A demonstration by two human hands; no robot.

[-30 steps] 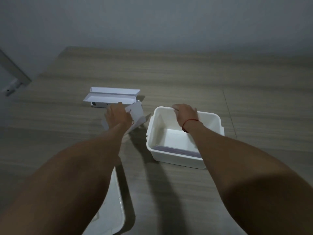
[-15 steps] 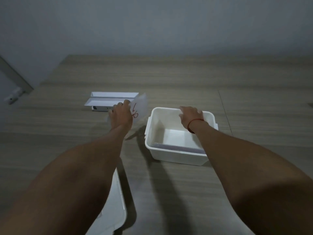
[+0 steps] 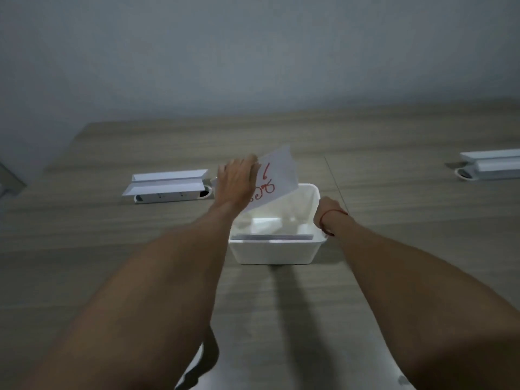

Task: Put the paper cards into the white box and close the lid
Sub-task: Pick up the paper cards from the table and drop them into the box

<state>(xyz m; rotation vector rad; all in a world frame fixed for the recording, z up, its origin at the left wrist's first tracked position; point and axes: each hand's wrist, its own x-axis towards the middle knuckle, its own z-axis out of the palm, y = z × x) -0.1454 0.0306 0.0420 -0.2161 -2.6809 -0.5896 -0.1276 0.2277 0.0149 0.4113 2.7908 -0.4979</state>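
The left hand [image 3: 235,181] pinches a paper card [image 3: 277,178] with red writing, tilted above the white box's [image 3: 275,250] open top at twelve o'clock. The right hand [image 3: 327,211] clasps the box's three o'clock rim; more cards [image 3: 274,237] lie inside.

— What stands on the wooden table [image 3: 394,249]?

— An open white box [image 3: 277,251] near the middle. A white socket unit [image 3: 168,187] with raised flap stands toward the far left corner, and a second one [image 3: 491,164] at the right edge.
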